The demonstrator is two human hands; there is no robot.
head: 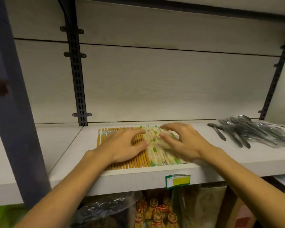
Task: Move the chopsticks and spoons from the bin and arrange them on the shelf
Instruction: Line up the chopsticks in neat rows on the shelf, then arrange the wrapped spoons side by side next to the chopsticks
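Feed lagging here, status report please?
Left hand flat on brown chopsticks. Right hand fingering wrapped chopsticks. Spoons piled right, on shelf. Nothing blocking.

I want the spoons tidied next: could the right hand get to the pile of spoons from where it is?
Probably yes. The right hand rests on the wrapped chopsticks, and the spoons lie on the same shelf to its right, with only bare shelf surface between them.

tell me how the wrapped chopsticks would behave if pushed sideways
The wrapped chopsticks lie loose and overlapping, so they would probably slide and skew rather than move as one. Their wrappers look smooth, likely slippery. The brown chopsticks beside them would likely block leftward movement.
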